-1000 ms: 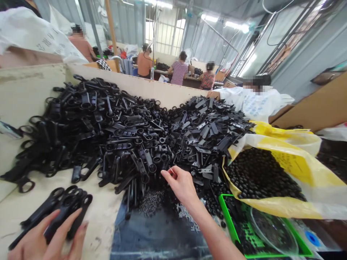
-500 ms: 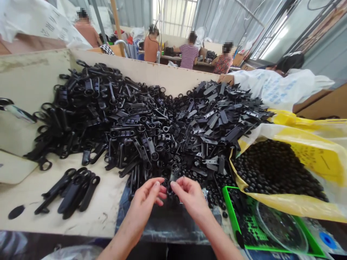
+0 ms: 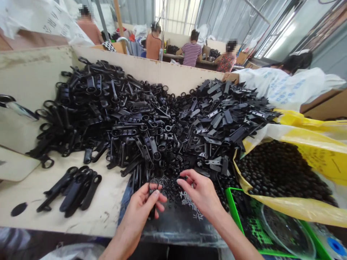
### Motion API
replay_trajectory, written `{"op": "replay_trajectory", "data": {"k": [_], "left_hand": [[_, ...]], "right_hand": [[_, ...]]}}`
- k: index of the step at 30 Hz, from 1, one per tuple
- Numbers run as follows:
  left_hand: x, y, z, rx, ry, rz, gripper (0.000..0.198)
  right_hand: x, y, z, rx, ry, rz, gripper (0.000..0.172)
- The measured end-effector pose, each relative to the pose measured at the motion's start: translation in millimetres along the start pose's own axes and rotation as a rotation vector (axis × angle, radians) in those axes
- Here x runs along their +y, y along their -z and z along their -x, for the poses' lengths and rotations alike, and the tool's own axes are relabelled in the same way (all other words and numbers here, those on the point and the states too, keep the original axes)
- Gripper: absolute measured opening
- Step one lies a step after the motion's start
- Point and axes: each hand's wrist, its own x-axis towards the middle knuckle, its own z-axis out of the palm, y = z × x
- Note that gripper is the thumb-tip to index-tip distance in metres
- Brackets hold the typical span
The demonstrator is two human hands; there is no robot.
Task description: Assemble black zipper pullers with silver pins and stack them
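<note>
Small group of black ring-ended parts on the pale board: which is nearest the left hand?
The rightmost part, on the side facing the left hand; the others in that group lie farther left, away from it.

A factory workshop, with heaped black parts (image 3: pixel 130 119), an open sack (image 3: pixel 300 207), people (image 3: pixel 192 54) at benches, corrugated walls (image 3: pixel 223 21).

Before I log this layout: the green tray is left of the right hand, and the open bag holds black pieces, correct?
Not quite: the head view shows the green tray right of the right hand; the open bag does hold black pieces.
</note>
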Motion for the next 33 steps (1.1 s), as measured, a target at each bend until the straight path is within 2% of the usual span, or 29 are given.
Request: {"op": "replay_trajectory", "data": {"k": [2, 4, 8, 10, 12, 15, 17, 20, 23, 27, 30, 33], "left_hand": [[2, 0.8, 1, -0.046, 0.031, 0.004, 0.054], [4, 0.1, 4, -0.085, 0.076, 0.015, 0.055], [8, -0.4, 13, -0.110, 0.140, 0.068, 0.052], [9, 0.8, 18, -0.118, 0.197, 0.142, 0.049], [8, 2.0, 21, -0.152, 0.258, 0.239, 0.046], [8, 2.4, 24, -0.202, 0.302, 0.356, 0.043], [8, 1.9, 26, -0.222, 0.335, 0.406, 0.040], [8, 1.1, 31, -0.282, 0.360, 0.409, 0.036], [3, 0.4, 36, -0.307, 0.276, 0.302, 0.033], [-7, -2.5, 38, -0.243, 0.108, 0.033, 0.033], [-11, -5.2, 40, -0.201, 0.036, -0.124, 0.029], [-11, -5.2, 44, -0.208, -0.011, -0.191, 0.024]], "right_hand": [[3, 0, -14, 0.017, 0.003, 0.195, 0.024], [4, -4, -23, -0.002, -0.002, 0.266, 0.020], [9, 0, -27, 0.004, -0.035, 0.214, 0.009], [12, 8, -22, 0.007, -0.039, 0.155, 0.015], [12, 15, -11, -0.010, -0.040, 0.018, 0.030], [2, 15, 13, -0.096, -0.086, -0.405, 0.044], [-6, 8, 28, -0.122, -0.082, -0.651, 0.042], [-16, -1, 41, -0.034, 0.046, -0.742, 0.030], [-19, -5, 45, 0.009, 0.175, -0.699, 0.024], [-18, -10, 50, -0.003, 0.283, -0.559, 0.020], [-17, -15, 56, 0.029, 0.349, -0.455, 0.019], [-17, -18, 59, 0.088, 0.414, -0.371, 0.019]]}}
